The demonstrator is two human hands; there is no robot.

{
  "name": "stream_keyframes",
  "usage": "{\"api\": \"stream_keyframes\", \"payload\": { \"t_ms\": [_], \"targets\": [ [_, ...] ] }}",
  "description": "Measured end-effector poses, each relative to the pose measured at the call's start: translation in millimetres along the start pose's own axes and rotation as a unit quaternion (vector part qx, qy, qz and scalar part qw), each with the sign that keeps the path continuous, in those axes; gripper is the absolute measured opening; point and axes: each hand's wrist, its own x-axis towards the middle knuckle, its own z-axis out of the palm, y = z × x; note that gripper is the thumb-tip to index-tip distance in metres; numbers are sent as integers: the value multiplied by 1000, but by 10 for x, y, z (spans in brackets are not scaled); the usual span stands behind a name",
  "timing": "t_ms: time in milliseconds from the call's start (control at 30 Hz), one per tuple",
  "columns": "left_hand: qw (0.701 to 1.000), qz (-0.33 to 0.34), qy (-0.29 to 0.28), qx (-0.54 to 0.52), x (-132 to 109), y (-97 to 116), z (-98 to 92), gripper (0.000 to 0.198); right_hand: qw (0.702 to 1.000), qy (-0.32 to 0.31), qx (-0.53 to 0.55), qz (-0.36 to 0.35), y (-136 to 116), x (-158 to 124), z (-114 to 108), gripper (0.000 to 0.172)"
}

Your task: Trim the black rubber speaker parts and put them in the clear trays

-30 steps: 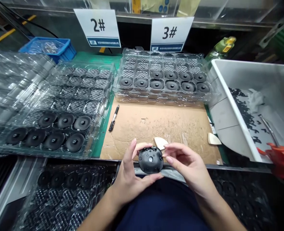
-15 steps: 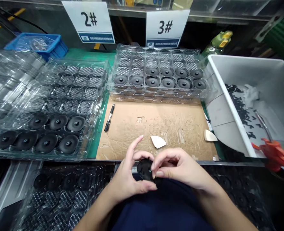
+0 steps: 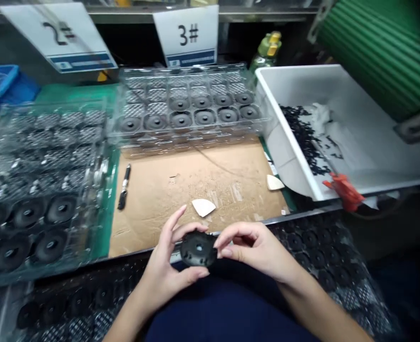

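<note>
A round black plastic disc (image 3: 197,249) with a hole in its middle is held in front of my body, just below the table's front edge. My left hand (image 3: 172,259) grips it from the left, thumb below and fingers above. The fingertips of my right hand (image 3: 254,249) pinch at the disc's right edge; whether a small part sits between them is hidden. Beyond the hands, a white wedge-shaped piece (image 3: 203,207) lies on the cardboard sheet (image 3: 153,190). Similar black discs sit in the clear tray (image 3: 181,135) behind it.
Left stands another clear tray (image 3: 89,209) with black discs. A black pen (image 3: 124,186) and a second white wedge (image 3: 274,182) lie on the cardboard. The white bin (image 3: 302,164) at right holds small black parts and red-handled pliers (image 3: 345,190). More trays (image 3: 320,251) are below the table.
The view has swung to the right, so the table things appear farther left. The disc now shows its centre hole more plainly, and my right fingertips have moved to its edge.
</note>
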Motion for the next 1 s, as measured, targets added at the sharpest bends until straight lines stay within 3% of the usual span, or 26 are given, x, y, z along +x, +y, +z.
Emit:
{"api": "stream_keyframes", "payload": {
  "t_ms": [167,233,300,400,500,567,667,733,800,900,1000],
  "targets": [
    [998,-54,16,8,105,13,248,74,977,37,-168,-129,121,-231,-127,36],
    [996,-80,0,28,164,23,407,63,962,62,-209,-165,219,-304,-177,32],
    [993,-105,-29,51,210,20,586,51,962,111,-196,-150,340,-391,-272,21],
    [983,-122,-106,84,253,-40,817,44,970,199,-122,-61,595,-637,-564,17],
    [966,-114,-178,148,311,-135,968,41,950,292,-98,55,1005,-1121,-1027,23],
    [946,-98,-221,218,370,-174,1056,39,909,373,-99,156,1354,-1578,-1351,27],
    [911,-60,-285,292,463,-164,1222,37,820,472,-113,302,1883,-2325,-1687,30],
    [900,-37,-306,309,506,-130,1353,36,763,501,-125,388,2190,-2728,-1751,29],
    [896,-19,-316,313,529,-100,1466,34,733,491,-130,452,2445,-2970,-1702,26],
    [893,-11,-326,311,538,-96,1547,33,723,451,-133,507,2715,-3041,-1545,27],
    [894,-15,-324,310,526,-136,1530,33,716,428,-147,531,2798,-2959,-1484,29]
  ]
}}
